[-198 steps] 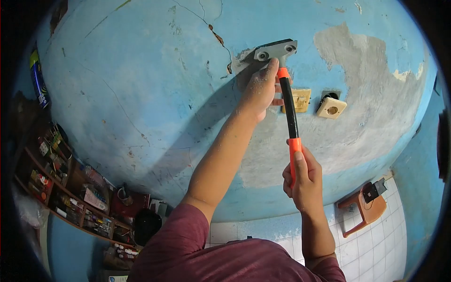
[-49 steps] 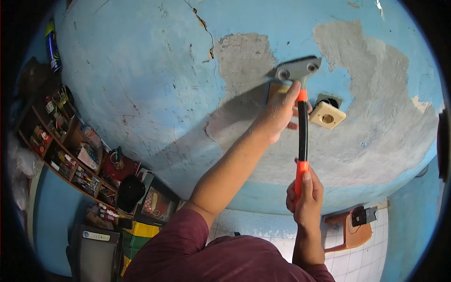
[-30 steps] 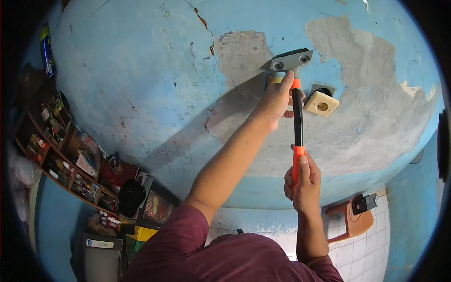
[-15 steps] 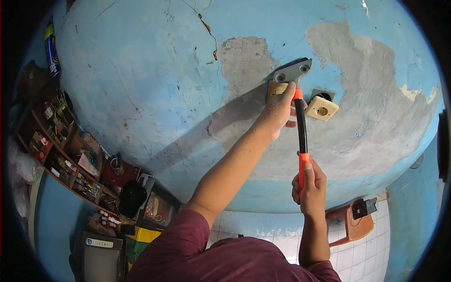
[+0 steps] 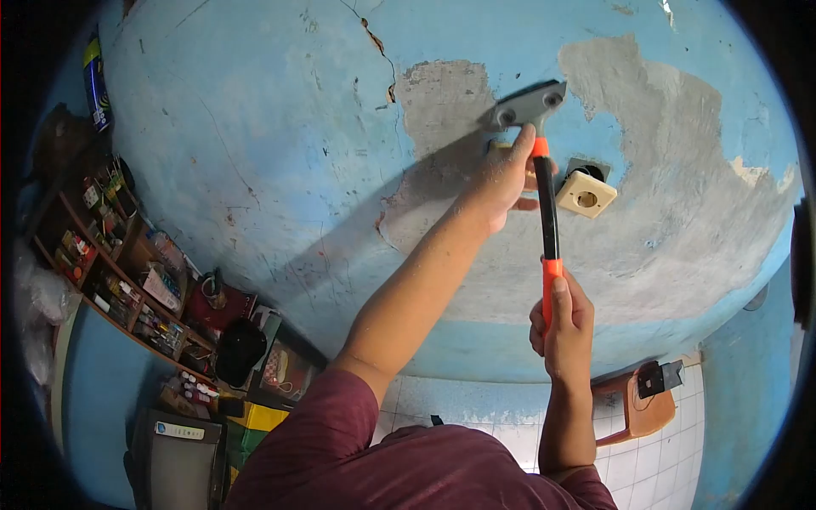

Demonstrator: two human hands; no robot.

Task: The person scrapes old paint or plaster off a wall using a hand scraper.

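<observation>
A long-handled scraper (image 5: 548, 208) with a grey head and a black and orange handle is held up against the blue wall (image 5: 255, 127). My left hand (image 5: 510, 174) grips it just below the head, thumb along the neck. Lower down, my right hand (image 5: 564, 319) is wrapped round the orange end of the handle. The blade edge lies near the blue paint between two bare grey plaster patches; whether it touches is hard to tell. Behind my left hand a cream switch plate (image 5: 500, 146) is mostly hidden. To the right, a cream socket (image 5: 586, 195) hangs tilted from its wall box.
Shelves (image 5: 127, 314) with bottles and small items line the left side, above an old television (image 5: 178, 459). An orange chair (image 5: 650, 412) stands on the white tiled floor at lower right. A crack (image 5: 374, 38) runs down the upper wall.
The scraper and both hands have moved upward along the wall, with the head now higher above the switch plate. The grip of both hands is unchanged. The view has shifted slightly.
</observation>
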